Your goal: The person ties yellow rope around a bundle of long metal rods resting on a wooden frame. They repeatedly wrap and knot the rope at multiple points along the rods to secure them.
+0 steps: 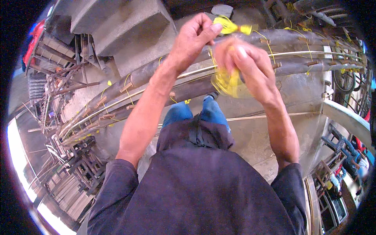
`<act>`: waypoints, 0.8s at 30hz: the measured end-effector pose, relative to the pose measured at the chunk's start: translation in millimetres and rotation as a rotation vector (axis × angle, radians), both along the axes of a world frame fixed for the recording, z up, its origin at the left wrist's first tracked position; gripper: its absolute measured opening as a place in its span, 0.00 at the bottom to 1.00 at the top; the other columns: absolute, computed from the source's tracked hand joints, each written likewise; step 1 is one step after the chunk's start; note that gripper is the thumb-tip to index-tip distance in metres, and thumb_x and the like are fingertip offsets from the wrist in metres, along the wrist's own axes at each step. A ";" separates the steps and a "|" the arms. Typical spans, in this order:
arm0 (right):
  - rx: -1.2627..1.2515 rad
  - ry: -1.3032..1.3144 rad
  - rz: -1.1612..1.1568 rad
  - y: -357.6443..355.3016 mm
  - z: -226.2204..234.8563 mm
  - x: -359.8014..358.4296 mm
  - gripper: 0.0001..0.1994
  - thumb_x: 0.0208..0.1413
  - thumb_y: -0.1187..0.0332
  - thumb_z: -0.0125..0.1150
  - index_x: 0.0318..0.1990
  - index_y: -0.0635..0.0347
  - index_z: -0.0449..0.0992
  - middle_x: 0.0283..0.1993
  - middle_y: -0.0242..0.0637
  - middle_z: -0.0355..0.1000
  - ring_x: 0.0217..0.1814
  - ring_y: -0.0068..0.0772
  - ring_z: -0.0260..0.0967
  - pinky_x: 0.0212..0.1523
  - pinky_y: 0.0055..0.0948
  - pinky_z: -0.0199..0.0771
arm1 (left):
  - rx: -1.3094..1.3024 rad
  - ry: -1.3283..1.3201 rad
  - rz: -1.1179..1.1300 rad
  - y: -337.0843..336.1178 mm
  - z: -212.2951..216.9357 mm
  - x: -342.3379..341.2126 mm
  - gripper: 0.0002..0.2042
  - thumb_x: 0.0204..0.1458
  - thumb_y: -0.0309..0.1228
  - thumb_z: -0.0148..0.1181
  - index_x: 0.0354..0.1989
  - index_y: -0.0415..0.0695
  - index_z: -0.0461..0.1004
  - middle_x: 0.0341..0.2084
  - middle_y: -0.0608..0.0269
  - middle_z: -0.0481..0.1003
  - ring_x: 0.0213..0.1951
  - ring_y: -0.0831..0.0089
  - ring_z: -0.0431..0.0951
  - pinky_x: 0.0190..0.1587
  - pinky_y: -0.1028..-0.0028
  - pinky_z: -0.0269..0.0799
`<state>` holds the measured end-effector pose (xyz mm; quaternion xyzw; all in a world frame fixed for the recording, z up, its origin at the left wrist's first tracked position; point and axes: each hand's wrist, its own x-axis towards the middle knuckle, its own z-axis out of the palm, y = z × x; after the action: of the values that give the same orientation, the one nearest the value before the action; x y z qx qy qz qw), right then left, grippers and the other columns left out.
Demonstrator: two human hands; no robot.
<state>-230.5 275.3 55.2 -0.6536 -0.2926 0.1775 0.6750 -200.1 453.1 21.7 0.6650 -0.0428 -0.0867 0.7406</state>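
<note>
My left hand (196, 35) is closed in a pinch on a small tied bundle of yellow cord (229, 26), which sticks out to the right of the thumb. Just to the right and nearer, my right hand (248, 64) is curled and blurred by motion. A smeared loop of yellow cord (229, 84) hangs from its fingers. Below both hands run long dark poles (196, 87), side by side in a curve across the view. Short wooden pegs (126, 87) and thin yellow cord ties (270, 47) are spaced along them. A thin pale strip (196, 73) lies between the poles.
Concrete steps (129, 35) rise at the far left. Stacked wood and rods (78, 164) crowd the left side. At the right are a bicycle wheel (344, 81), a pale beam (346, 117) and people (354, 160) farther off. My jeans-clad legs (213, 111) stand close to the poles.
</note>
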 end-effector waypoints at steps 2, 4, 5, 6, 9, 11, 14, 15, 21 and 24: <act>-0.114 0.259 0.164 -16.2 -2.0 -24.0 0.16 0.57 0.59 0.46 0.24 0.62 0.68 0.22 0.37 0.61 0.27 0.41 0.62 0.30 0.33 0.63 | 0.086 -0.037 0.048 -1.7 -5.8 21.6 0.15 0.52 0.38 0.58 0.21 0.49 0.58 0.17 0.76 0.60 0.23 0.87 0.59 0.25 0.83 0.56; -0.240 -0.123 0.258 -11.1 -45.0 -74.8 0.14 0.56 0.64 0.49 0.20 0.61 0.63 0.21 0.39 0.60 0.26 0.40 0.61 0.29 0.35 0.61 | 0.436 0.013 0.205 -11.7 -30.4 47.6 0.20 0.50 0.39 0.61 0.16 0.50 0.55 0.13 0.77 0.57 0.17 0.86 0.55 0.20 0.81 0.53; -0.457 -0.363 0.169 -4.7 -77.5 -103.8 0.11 0.53 0.68 0.51 0.20 0.61 0.64 0.21 0.41 0.59 0.28 0.47 0.61 0.31 0.36 0.62 | 0.475 -0.119 0.191 -1.1 -74.4 65.3 0.21 0.48 0.38 0.61 0.14 0.50 0.54 0.10 0.77 0.54 0.14 0.83 0.54 0.17 0.78 0.52; -0.464 -0.339 0.121 4.4 -100.8 -112.3 0.11 0.52 0.68 0.51 0.20 0.60 0.64 0.22 0.40 0.60 0.29 0.45 0.62 0.33 0.36 0.62 | 0.836 0.122 0.130 3.2 -104.8 69.9 0.17 0.53 0.45 0.53 0.39 0.42 0.73 0.28 0.68 0.75 0.33 0.78 0.73 0.40 0.79 0.66; -0.200 0.255 -0.256 12.6 -139.2 -114.0 0.11 0.52 0.66 0.52 0.22 0.60 0.66 0.26 0.39 0.65 0.33 0.37 0.64 0.37 0.33 0.63 | 0.720 0.007 0.159 12.9 -138.2 73.4 0.17 0.48 0.38 0.60 0.18 0.47 0.58 0.11 0.74 0.59 0.16 0.80 0.62 0.20 0.74 0.59; -0.132 0.781 -0.522 -27.9 -150.8 -123.1 0.10 0.54 0.63 0.52 0.28 0.62 0.72 0.32 0.38 0.70 0.39 0.33 0.66 0.40 0.32 0.64 | 0.827 0.142 0.070 33.1 -108.0 61.0 0.18 0.47 0.48 0.57 0.34 0.44 0.71 0.27 0.59 0.76 0.31 0.63 0.76 0.37 0.67 0.69; -0.862 -0.184 -0.557 -80.3 -168.9 -114.0 0.12 0.55 0.62 0.54 0.39 0.61 0.76 0.38 0.40 0.72 0.46 0.36 0.67 0.44 0.34 0.66 | 0.960 0.009 0.056 86.3 -83.9 48.4 0.17 0.50 0.45 0.55 0.39 0.45 0.72 0.34 0.58 0.76 0.38 0.66 0.77 0.43 0.70 0.70; -0.805 -0.227 -0.528 -68.1 -137.8 -88.5 0.12 0.54 0.63 0.55 0.38 0.61 0.76 0.38 0.41 0.72 0.46 0.37 0.68 0.44 0.34 0.67 | 0.959 -0.044 0.050 97.0 -69.7 42.9 0.16 0.50 0.44 0.55 0.40 0.45 0.72 0.35 0.58 0.76 0.39 0.66 0.76 0.44 0.70 0.69; -1.021 -0.340 0.216 0.3 -67.3 46.6 0.10 0.51 0.65 0.57 0.36 0.61 0.77 0.33 0.44 0.73 0.37 0.43 0.71 0.40 0.36 0.68 | 0.726 -0.110 0.051 121.0 -8.1 -10.6 0.15 0.53 0.40 0.53 0.44 0.44 0.72 0.38 0.61 0.76 0.41 0.70 0.75 0.46 0.71 0.68; -0.934 -0.559 -0.164 -24.2 -50.3 57.8 0.11 0.52 0.65 0.57 0.39 0.62 0.75 0.33 0.43 0.74 0.34 0.39 0.72 0.37 0.35 0.70 | 0.643 -0.123 0.165 166.6 2.2 -65.0 0.14 0.53 0.39 0.53 0.42 0.43 0.72 0.37 0.62 0.76 0.39 0.72 0.75 0.43 0.73 0.69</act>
<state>-172.7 251.1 4.9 -0.9266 -0.2991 0.0550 0.2214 -265.1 619.7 23.9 0.8698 -0.0040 0.0050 0.4933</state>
